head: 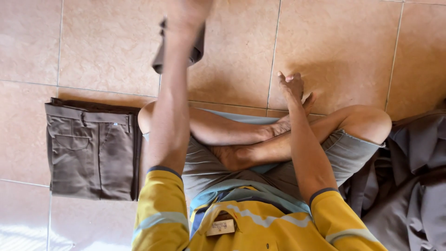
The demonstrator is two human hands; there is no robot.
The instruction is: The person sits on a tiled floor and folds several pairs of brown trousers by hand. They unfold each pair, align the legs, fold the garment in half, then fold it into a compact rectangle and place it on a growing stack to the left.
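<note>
Yellow striped shirt (260, 227) nearest; left hand (185, 18) grips dark grey cloth (197, 49), right hand (291, 86) loosely curled, empty; folded brown trousers (93, 148) at left.

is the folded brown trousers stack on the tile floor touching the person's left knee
Cannot tell. In the head view the folded brown trousers stack lies right beside the left knee, but the left forearm and the stack's dark edge hide whether they meet.

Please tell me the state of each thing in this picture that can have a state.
Left hand: raised, closed on the dark cloth.
Dark cloth: held up off the floor, hanging.
Right hand: empty, fingers loosely curled.
Brown trousers: folded, flat on the tiled floor.
Grey clothes: unfolded, in a loose pile.
</note>
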